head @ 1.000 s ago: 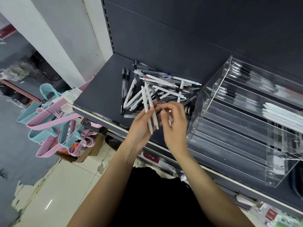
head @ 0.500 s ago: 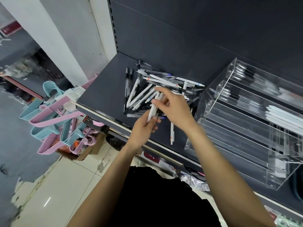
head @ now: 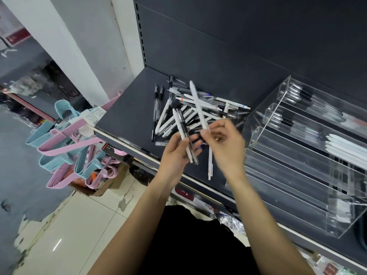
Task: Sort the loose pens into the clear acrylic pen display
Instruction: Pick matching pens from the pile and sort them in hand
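The right hand (head: pixel 224 143) pinches one white pen (head: pixel 198 105) at its lower end between thumb and fingertips, so that the pen stands up over the loose pile of pens (head: pixel 190 112); this hand is a little blurred, so I cannot tell exactly how its other fingers lie. The left hand (head: pixel 176 153) has its grip closed around a small bundle of pens (head: pixel 183 135), at least one white and one clear with a dark part, held just left of the right hand. Both hands hover above the front part of the dark shelf (head: pixel 127 108), on the near side of the pile. One more white pen (head: pixel 210 165) lies alone on the shelf, below the pile and under the right hand. To the right of the pile stands the clear acrylic pen display (head: pixel 297 175). Its upper tiers already carry pens, dark-capped ones at the top and white ones lower, while the lower tiers look bare. I judge that the task is only partly done: many pens remain in the pile, and the pens in the hands are not yet placed in the display.
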Demonstrator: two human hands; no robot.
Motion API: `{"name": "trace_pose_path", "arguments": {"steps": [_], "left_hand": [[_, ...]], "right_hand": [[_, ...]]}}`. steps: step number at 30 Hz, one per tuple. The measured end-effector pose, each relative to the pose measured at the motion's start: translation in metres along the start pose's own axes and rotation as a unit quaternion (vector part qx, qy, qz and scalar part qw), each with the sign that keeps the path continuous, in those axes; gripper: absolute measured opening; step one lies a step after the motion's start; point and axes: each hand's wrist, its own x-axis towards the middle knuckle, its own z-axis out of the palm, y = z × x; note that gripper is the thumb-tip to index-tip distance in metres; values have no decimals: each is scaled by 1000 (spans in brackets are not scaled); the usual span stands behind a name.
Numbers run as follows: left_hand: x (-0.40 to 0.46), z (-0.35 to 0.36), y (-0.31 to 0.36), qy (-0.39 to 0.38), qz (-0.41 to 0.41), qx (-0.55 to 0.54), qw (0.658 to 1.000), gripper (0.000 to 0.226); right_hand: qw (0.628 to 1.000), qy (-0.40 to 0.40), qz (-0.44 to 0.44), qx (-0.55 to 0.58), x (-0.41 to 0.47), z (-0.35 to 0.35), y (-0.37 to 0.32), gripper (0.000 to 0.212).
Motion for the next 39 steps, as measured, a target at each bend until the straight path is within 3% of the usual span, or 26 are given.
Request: {"name": "trace_pose_path", "arguments": {"steps": [4, 9, 12, 15, 21, 24, 27, 30, 34, 39], "left_hand": [[5, 17, -1, -2, 2, -14, 1000, 17], [7, 34, -2, -16, -48, -110, 993, 26], [6, 43, -8, -26, -80, -89, 992, 34], [3, 53, -20, -28, -66, -58, 996, 27], [-6, 74, -44, -48, -48, -29, 997, 23], [-16, 98, -65, -65, -44, 5, 997, 25], [-27, 122, -90, -81, -39, 48, 995, 29], [-32, 142, -105, -81, -23, 70, 994, 30], [-27, 155, -101, -53, 14, 70, 996, 24], [-25, 154, -95, -52, 15, 109, 993, 23]], "right_hand": [[994, 41, -59, -80, -23, 11, 9, 13], [970, 96, -136, -179, -32, 7, 23, 12], [957, 105, -162, -216, -37, -1, 30, 11], [950, 105, -159, -247, -44, -11, 39, 11], [969, 95, -145, -178, -58, -52, 54, 13], [984, 110, -77, -121, -61, -84, 57, 14], [998, 55, 36, -1, -61, -122, 61, 22], [998, 26, 42, 34, -63, -164, 70, 20], [994, 77, -20, -75, -59, -232, 79, 12], [930, 118, -183, -296, -19, -283, 72, 11]]}}
